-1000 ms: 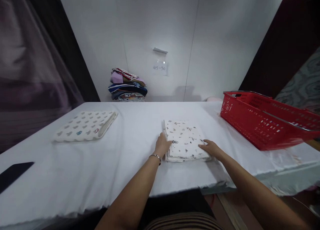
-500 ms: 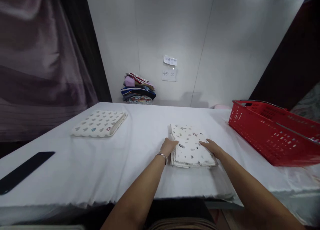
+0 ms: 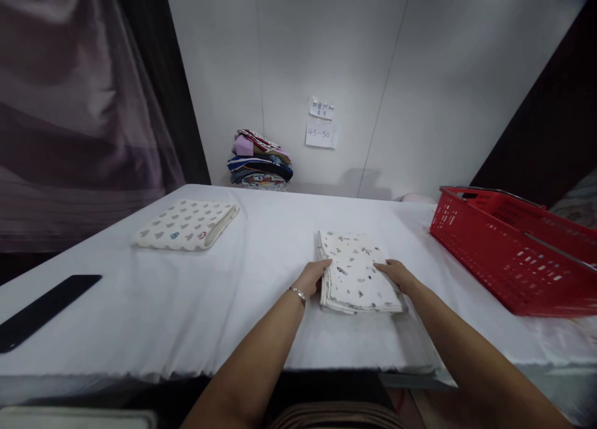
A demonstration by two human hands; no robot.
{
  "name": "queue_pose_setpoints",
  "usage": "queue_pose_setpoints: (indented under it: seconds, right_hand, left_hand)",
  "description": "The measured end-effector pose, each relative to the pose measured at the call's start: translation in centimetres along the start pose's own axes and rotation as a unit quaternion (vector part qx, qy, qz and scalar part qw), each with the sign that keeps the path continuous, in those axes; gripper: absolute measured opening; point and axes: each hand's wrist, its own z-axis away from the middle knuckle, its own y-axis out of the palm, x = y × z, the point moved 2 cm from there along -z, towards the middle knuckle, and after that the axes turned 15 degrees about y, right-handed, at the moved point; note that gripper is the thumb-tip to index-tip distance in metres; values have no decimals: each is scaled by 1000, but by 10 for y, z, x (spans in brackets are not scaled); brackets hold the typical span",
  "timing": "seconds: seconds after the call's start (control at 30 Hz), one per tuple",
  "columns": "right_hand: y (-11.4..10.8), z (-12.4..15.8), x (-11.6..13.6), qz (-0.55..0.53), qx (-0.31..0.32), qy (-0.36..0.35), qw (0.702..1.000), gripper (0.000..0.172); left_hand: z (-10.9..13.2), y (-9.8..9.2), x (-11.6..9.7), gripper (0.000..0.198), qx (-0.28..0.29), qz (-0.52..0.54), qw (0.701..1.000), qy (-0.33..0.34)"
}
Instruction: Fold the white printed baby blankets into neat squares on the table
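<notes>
A folded white cloth with small dark prints (image 3: 355, 270) lies on the white table (image 3: 261, 273) just in front of me. My left hand (image 3: 314, 276) grips its left edge, thumb on top and fingers curled under. My right hand (image 3: 395, 274) clasps its right edge in the same way, fingers bent over the cloth. A second folded cloth, white with grey hearts (image 3: 185, 224), lies apart at the far left of the table.
A red plastic basket (image 3: 513, 249) stands on the table's right side. A stack of coloured folded fabrics (image 3: 259, 160) sits against the back wall under paper labels (image 3: 321, 125). A flat black strip (image 3: 41, 308) lies near the left front edge.
Both hands have stayed on the printed cloth's two sides. The view has shifted slightly, showing more of the wall and its labels.
</notes>
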Motion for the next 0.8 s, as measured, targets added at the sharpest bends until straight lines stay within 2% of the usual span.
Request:
queue_pose_setpoints:
  seconds: [0.1,0.17,0.23,0.37,0.47,0.53,0.6,0.7,0.8]
  right_hand:
    - [-3,-1,9,15,-12,-8,1000,59]
    - [-7,4,21,63,-31,-45,997,59]
    - [-12,15,36,140,-50,-92,985,58]
    - [-13,52,67,267,-61,-200,941,50]
    - [-7,80,80,308,-40,-272,911,47]
    - [-5,92,83,314,-16,-289,904,47]
    - [-7,97,84,305,14,-285,909,47]
    - [-14,97,83,291,73,-250,921,50]
    - [-20,96,83,309,102,-202,924,58]
  left_hand:
    - [2,5,0,22,7,14,1000,-9]
    - [6,12,0,22,7,21,1000,5]
    - [12,22,-1,26,14,22,999,47]
    - [22,43,-6,31,29,-41,981,187]
    - [28,53,-8,28,9,-96,968,231]
    - [31,57,-7,25,-3,-89,969,232]
    - [36,60,-6,26,7,-37,978,203]
    - [47,66,-7,35,69,88,986,126]
    - [57,71,-12,44,111,165,976,90]
